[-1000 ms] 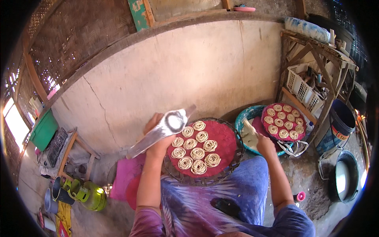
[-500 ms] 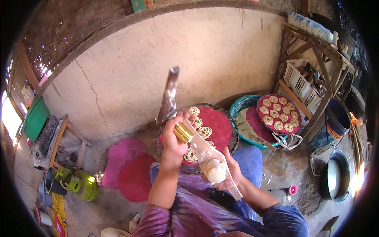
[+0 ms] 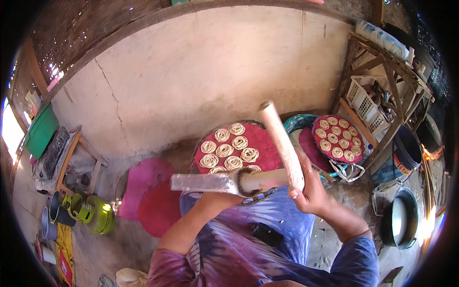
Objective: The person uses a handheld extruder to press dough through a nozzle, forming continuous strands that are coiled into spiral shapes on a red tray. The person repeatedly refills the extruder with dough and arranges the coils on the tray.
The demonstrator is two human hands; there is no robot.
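The person's bare left forearm (image 3: 189,227), bent at the elbow and emerging from a short purple tie-dyed sleeve (image 3: 167,270), slants up and inward to the bare left hand (image 3: 221,201), which lies lower than its partner (only the back and the wrist side show, the fingers being hidden from view). The bare right forearm (image 3: 342,217) leaves a short blue tie-dyed sleeve (image 3: 356,263) and angles up and to the left, ending in the bare right hand (image 3: 311,189), its fingers raised and curled in a grip, its thumb pointing inward, the two hands well apart.
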